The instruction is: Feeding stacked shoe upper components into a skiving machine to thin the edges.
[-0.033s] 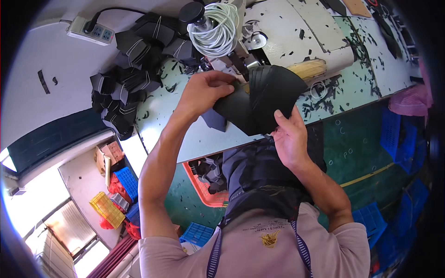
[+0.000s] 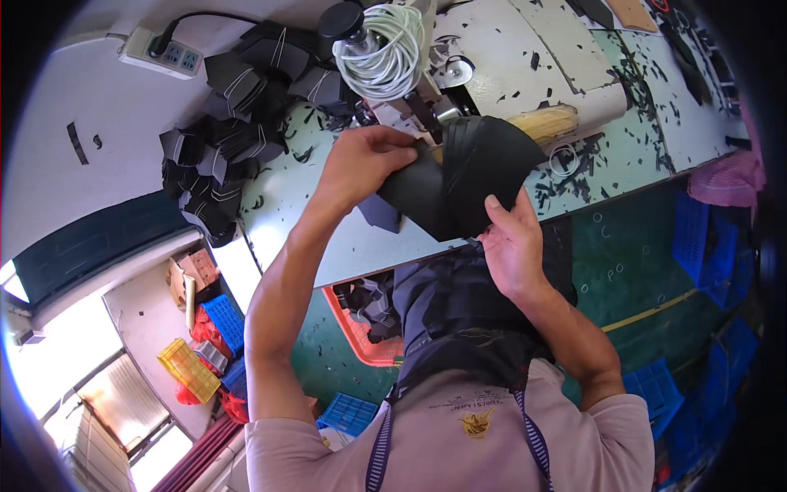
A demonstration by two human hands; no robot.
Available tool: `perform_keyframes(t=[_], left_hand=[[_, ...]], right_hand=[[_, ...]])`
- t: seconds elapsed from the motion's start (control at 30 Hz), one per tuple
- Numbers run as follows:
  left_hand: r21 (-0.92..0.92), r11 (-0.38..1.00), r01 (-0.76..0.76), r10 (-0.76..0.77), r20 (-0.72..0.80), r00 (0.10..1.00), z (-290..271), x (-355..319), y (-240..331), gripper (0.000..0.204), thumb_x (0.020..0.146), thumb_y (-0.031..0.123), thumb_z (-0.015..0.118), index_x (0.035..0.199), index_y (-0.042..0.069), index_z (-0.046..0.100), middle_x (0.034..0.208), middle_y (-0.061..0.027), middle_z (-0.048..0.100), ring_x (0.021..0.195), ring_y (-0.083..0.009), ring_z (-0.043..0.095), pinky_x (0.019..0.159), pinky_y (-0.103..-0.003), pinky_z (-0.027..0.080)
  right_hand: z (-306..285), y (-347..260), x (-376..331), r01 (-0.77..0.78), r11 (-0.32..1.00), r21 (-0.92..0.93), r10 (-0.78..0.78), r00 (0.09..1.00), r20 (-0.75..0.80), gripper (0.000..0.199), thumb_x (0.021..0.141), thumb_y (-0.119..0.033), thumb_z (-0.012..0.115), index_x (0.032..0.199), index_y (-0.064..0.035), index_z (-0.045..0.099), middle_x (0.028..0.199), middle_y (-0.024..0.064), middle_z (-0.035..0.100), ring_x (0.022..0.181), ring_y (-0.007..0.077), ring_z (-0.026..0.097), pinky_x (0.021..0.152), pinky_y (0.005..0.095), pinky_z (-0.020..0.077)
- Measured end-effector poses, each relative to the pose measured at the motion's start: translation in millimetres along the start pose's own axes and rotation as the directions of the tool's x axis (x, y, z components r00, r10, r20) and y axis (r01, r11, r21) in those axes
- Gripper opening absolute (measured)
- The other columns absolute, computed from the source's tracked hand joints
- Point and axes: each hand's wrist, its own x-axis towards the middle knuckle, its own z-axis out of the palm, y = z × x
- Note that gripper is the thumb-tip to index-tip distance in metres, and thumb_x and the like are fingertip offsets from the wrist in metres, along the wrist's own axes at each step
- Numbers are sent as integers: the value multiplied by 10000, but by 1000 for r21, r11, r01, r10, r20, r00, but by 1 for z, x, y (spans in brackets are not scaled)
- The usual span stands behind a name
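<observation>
A fanned stack of thin black sheets (image 2: 492,172) spreads between my two hands, in front of a machine (image 2: 422,111) on the workbench. My right hand (image 2: 514,246) is closed on the lower right edge of the stack, thumb on top and fingers underneath. At the left, the thumb and fingers of my left hand (image 2: 370,164) pinch the corner of a single black sheet (image 2: 414,187) that reaches out from the fan. Another dark piece (image 2: 378,213) lies on the bench below my left wrist, partly covered by the sheets. The stack hides the machine's working part.
Banded bundles of black pieces (image 2: 221,148) are heaped at the left. Coiled white cable (image 2: 381,57) hangs on the machine. Black scraps litter the bench (image 2: 295,238), and a white ring (image 2: 564,161) lies at right. Under the bench stands an orange crate (image 2: 352,332) holding dark pieces.
</observation>
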Motion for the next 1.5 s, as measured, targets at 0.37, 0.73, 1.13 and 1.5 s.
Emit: perform_keyframes(t=[0.37, 0.73, 1.13, 1.5], left_hand=[[-143, 988, 63, -49, 99, 994, -1, -10, -2, 351, 838, 143, 741, 1175, 60, 693, 827, -40, 703, 755, -82, 612, 698, -257, 461], [-334, 942, -8, -5, -37, 999, 37, -26, -13, 358, 889, 115, 697, 1198, -45, 613, 1039, -137, 706, 969, -152, 680, 821, -291, 539], [-291, 912, 288, -114, 495, 862, 41, -156, -31, 639, 843, 125, 744, 1426, 44, 494, 1389, -109, 557, 1300, -249, 500, 1111, -397, 375], [-150, 974, 170, -167, 29, 986, 34, -110, -37, 307, 868, 236, 747, 1040, -16, 718, 986, -72, 716, 914, -132, 640, 831, -299, 526]], right_hand=[[2, -8, 1, 43, 999, -16, -42, 998, 39, 479, 978, -56, 499, 1443, -62, 384, 1313, 66, 567, 1175, 181, 581, 997, 358, 462], [-5, -9, 4, 7, 1000, 2, -7, 999, 54, 522, 952, 9, 502, 1454, -34, 363, 1347, 106, 536, 1222, 199, 551, 1026, 347, 452], [-27, -20, -59, 200, 648, -735, 231, 868, 440, 599, 949, -140, 640, 1471, -37, 366, 1367, 142, 496, 1256, 231, 509, 1064, 371, 403], [-21, -16, -36, -6, 722, -692, 299, 905, 304, 326, 926, -138, 673, 1218, -33, 573, 1093, 55, 628, 1046, 127, 571, 936, 293, 459]])
